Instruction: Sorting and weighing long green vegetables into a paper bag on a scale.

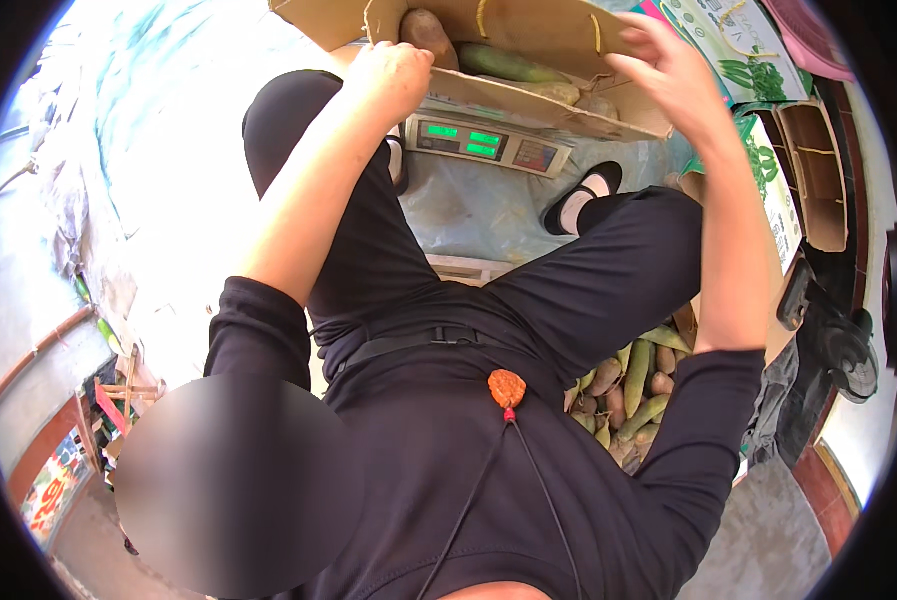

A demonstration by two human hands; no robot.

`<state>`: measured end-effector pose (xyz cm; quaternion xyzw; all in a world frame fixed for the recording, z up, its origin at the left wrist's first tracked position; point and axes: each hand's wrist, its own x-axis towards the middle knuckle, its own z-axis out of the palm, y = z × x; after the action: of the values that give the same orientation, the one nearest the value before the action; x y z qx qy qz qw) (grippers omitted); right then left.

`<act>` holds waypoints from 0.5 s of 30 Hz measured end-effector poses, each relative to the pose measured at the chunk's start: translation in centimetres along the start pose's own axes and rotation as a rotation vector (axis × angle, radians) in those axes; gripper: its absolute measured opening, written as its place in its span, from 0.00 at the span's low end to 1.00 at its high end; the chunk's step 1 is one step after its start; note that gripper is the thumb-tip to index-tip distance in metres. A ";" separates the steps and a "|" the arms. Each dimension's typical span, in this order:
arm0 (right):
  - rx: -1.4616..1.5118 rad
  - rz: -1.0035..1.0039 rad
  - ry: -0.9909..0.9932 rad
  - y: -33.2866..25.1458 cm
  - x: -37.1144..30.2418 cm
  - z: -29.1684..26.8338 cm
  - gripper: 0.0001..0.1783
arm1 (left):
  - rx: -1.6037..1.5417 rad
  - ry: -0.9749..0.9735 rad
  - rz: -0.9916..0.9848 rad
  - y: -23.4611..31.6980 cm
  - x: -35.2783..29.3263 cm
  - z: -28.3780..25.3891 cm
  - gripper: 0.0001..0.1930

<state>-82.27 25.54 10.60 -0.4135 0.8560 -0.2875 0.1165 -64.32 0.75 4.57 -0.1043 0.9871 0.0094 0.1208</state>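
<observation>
A cardboard box (pixel 529 95) with cord handles lies open at the top, on a scale (pixel 484 145) with green lit digits. Inside it are a large brown tuber (pixel 429 38) and long green gourd-like vegetables (pixel 514 65), partly hidden by the near wall. My left hand (pixel 394 78) is closed at the box's near left rim, beside a piece of cord; the fingertips are hidden. Over the box's right end hovers my right hand (pixel 669 75), its fingers apart and nothing visible in them.
Green and brown vegetables (pixel 634 385) lie piled beside my right thigh. Printed cartons (pixel 744 50) and another open box (pixel 814 175) stand to the right, near a black fan-like object (pixel 849 345). A dark shoe (pixel 584 195) rests on sheeting by the scale.
</observation>
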 end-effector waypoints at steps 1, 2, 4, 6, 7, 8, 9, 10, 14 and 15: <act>0.135 0.114 0.067 0.0 -1.7 -1.7 0.29 | 0.002 -0.003 -0.007 -0.2 -0.1 0.2 0.10; 0.220 0.136 0.195 0.4 -4.3 -2.8 0.24 | 0.009 0.058 0.009 -0.2 0.0 0.5 0.10; 0.114 0.239 0.362 5.1 -9.7 -3.9 0.22 | 0.011 0.121 0.032 0.0 0.2 0.7 0.10; 0.192 0.362 0.426 9.6 -16.4 -2.4 0.20 | 0.000 0.083 0.026 0.1 0.1 0.4 0.09; 0.161 0.596 0.395 12.6 -20.5 -1.1 0.19 | -0.001 0.083 0.038 0.2 0.2 0.4 0.09; 0.030 0.516 0.342 14.1 -24.1 1.0 0.19 | -0.002 0.092 0.045 0.0 0.2 0.5 0.10; -0.086 0.523 0.235 11.7 -25.4 3.7 0.19 | 0.010 0.097 0.028 -0.8 -0.3 0.7 0.10; 0.085 0.551 0.223 12.3 -28.9 5.6 0.17 | -0.006 0.099 0.042 -0.5 0.0 0.6 0.10; 0.026 0.864 -0.030 13.8 -40.7 17.2 0.21 | -0.049 0.076 0.040 0.0 0.7 0.7 0.12; -0.206 0.956 -0.326 15.8 -48.7 20.0 0.28 | -0.065 0.075 0.064 0.4 1.3 1.0 0.12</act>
<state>-52.95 63.14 -16.72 -0.0248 0.9440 -0.0484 0.3254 -65.43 0.94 3.29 -0.0770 0.9929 0.0415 0.0801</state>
